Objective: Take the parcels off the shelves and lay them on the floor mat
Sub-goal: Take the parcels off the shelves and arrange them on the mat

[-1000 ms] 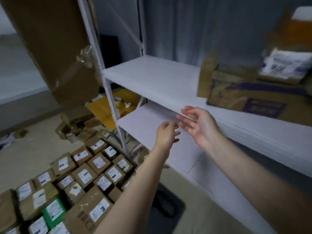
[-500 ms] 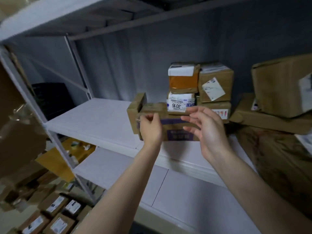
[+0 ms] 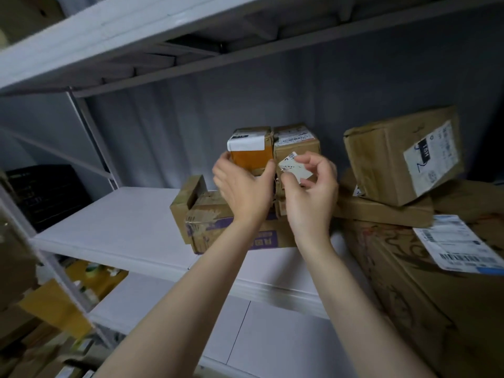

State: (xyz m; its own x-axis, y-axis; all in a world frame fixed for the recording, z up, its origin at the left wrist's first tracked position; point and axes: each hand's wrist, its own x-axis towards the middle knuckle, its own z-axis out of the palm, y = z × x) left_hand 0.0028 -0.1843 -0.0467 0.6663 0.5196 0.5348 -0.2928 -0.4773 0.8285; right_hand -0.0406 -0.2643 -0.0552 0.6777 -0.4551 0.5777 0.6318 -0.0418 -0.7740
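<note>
A small orange parcel (image 3: 249,156) with a white label on top sits at the top of a stack on the white middle shelf (image 3: 114,225). My left hand (image 3: 242,189) grips it, fingers on its left side and thumb on its right. Beside it stands a brown parcel (image 3: 296,139) with a loose white label (image 3: 293,169). My right hand (image 3: 313,195) is in front of that parcel, and its thumb and curled fingers pinch the label. Both parcels rest on a wider box with purple print (image 3: 210,227). The floor mat is out of view.
To the right, a tilted brown parcel (image 3: 401,156) lies on a flat box (image 3: 381,211), above a large carton (image 3: 422,296) with a barcode label. The upper shelf (image 3: 109,31) hangs overhead. A shelf post (image 3: 54,268) stands left, with parcels on the floor (image 3: 54,364) below.
The view rose from the floor and lower shelf to the stack. Both hands moved up from the purple-printed box to the top parcels; the left took hold of the orange one.
</note>
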